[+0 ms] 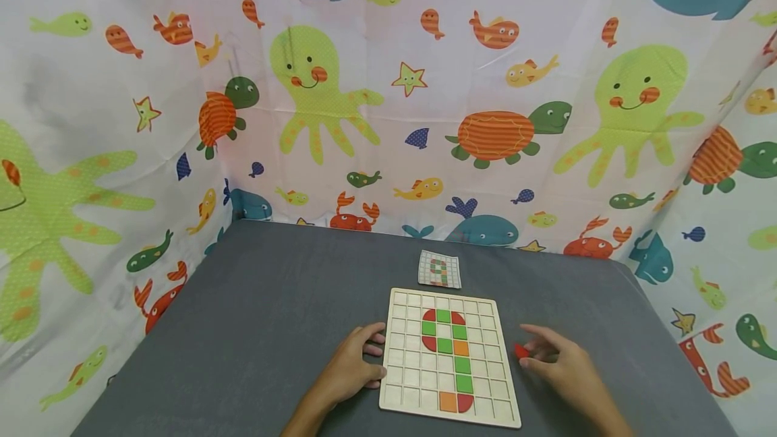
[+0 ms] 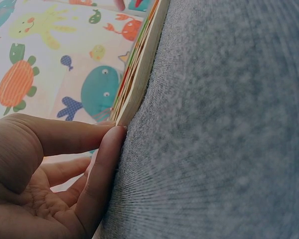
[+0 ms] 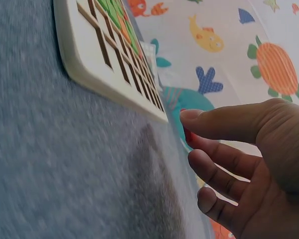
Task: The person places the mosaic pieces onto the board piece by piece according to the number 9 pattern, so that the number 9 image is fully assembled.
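A pale wooden grid board (image 1: 408, 376) lies flat on the table. Red rounded pieces (image 1: 465, 402), green squares (image 1: 463, 384) and orange squares (image 1: 448, 401) fill some of its cells in a hooked shape. At the board's left edge, my left hand (image 1: 351, 364) grips the rim with its fingertips, seen closely in the left wrist view at the board edge (image 2: 134, 102). Off the right edge, my right hand (image 1: 564, 363) pinches a small red piece (image 1: 521, 351) between thumb and forefinger. Fingers mostly cover that piece (image 3: 188, 135) in the right wrist view.
Just behind the board lies a small pattern card (image 1: 440, 270) with a similar coloured figure on a grid. A dark grey cloth (image 1: 273, 302) covers the table. A curtain (image 1: 388, 113) printed with sea animals hangs round the back and both sides.
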